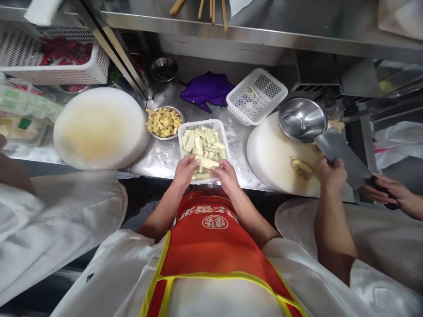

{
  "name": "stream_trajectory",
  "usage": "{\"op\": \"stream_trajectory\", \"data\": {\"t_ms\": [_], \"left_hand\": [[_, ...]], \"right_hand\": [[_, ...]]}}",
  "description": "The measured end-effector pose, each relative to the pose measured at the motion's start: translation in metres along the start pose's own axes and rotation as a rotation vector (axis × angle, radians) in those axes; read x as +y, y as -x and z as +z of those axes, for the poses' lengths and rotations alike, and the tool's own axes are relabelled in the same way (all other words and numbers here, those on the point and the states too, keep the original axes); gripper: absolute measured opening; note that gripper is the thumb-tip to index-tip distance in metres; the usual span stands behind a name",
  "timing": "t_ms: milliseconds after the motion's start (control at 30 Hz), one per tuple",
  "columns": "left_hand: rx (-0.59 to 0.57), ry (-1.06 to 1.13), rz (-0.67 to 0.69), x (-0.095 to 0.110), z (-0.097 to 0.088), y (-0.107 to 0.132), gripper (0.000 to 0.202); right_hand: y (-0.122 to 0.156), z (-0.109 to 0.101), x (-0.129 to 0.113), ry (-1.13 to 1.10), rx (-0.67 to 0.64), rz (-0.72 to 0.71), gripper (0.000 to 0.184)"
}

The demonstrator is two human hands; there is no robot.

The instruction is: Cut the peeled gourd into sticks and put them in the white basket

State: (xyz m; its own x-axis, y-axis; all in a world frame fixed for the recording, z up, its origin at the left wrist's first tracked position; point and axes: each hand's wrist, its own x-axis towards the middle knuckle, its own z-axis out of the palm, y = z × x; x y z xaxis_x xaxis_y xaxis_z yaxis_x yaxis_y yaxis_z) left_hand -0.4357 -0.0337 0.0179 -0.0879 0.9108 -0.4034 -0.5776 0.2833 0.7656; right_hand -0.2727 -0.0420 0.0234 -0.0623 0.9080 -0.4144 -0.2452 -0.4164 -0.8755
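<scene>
Between my left hand (187,171) and my right hand (226,174) is a pale, flat vegetable strip (206,162), pinched by the fingertips at either end. Both hands are above the near side of a white plastic basket (226,140). Many similar pale green-white cut pieces (205,140) fill that basket; their exact kind is unclear. Left of it stands a metal bowl (164,138) heaped with yellow chunks (164,121).
A co-worker's hands hold a cleaver (343,156) above the right chopping board (264,152), near a steel bowl (303,119). Another round board (99,127) lies left. Behind are a purple cloth (207,89) and a white basket (243,99). A steel shelf (264,37) crosses overhead.
</scene>
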Motion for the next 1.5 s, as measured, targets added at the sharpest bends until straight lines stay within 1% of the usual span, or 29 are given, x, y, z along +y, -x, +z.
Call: {"op": "stream_trajectory", "data": {"t_ms": [100,167,300,400,533,633,700,733,867,933,1067,1267,1333,1367,1433,1500], "left_hand": [[0.030,-0.040,-0.046,0.000,-0.001,0.001,0.038],[0.034,-0.052,-0.103,0.002,-0.002,-0.001,0.040],[0.037,-0.057,-0.178,0.009,-0.004,-0.004,0.043],[0.017,-0.045,-0.195,0.012,-0.004,-0.001,0.045],[-0.088,-0.002,-0.171,0.009,-0.004,0.007,0.048],[-0.105,-0.041,-0.111,0.004,-0.007,0.010,0.045],[-0.113,-0.115,-0.080,0.001,-0.010,0.010,0.042],[-0.132,-0.164,-0.072,0.001,-0.011,0.010,0.041],[-0.258,-0.341,-0.081,0.001,-0.012,0.008,0.038],[-0.279,-0.375,-0.096,0.001,-0.010,0.007,0.039],[-0.257,-0.417,-0.101,0.001,-0.008,0.004,0.042],[-0.280,-0.559,-0.103,0.004,-0.015,-0.001,0.038],[-0.239,-0.586,-0.080,0.009,-0.017,-0.006,0.034],[-0.198,-0.598,-0.051,0.013,-0.018,-0.011,0.031],[-0.110,-0.608,0.035,0.022,-0.018,-0.022,0.023],[-0.029,-0.547,0.129,0.030,-0.014,-0.037,0.018]], "right_hand": [[0.005,-0.002,-0.002,-0.012,-0.055,0.089,0.043],[0.007,-0.001,-0.006,-0.072,-0.096,0.137,0.048],[0.008,0.002,-0.012,-0.201,-0.150,0.164,0.046],[0.007,0.004,-0.011,-0.209,-0.164,0.155,0.046],[0.007,0.003,-0.002,-0.070,-0.158,0.067,0.050],[0.009,-0.001,0.005,0.140,-0.140,-0.034,0.037],[0.010,-0.004,0.007,0.281,-0.131,-0.093,0.028],[0.011,-0.005,0.007,0.323,-0.127,-0.111,0.026],[0.012,-0.004,0.003,0.364,-0.117,-0.129,0.026],[0.012,-0.004,0.001,0.364,-0.108,-0.124,0.025],[0.015,-0.008,0.004,0.305,-0.119,-0.077,0.027],[0.018,-0.014,0.017,0.252,-0.126,-0.028,0.028],[0.016,-0.015,0.018,0.225,-0.114,-0.015,0.031],[0.016,-0.017,0.018,0.214,-0.102,-0.011,0.032],[0.014,-0.021,0.017,0.203,-0.066,-0.014,0.034],[0.014,-0.027,0.015,0.199,-0.017,-0.025,0.035]]}}
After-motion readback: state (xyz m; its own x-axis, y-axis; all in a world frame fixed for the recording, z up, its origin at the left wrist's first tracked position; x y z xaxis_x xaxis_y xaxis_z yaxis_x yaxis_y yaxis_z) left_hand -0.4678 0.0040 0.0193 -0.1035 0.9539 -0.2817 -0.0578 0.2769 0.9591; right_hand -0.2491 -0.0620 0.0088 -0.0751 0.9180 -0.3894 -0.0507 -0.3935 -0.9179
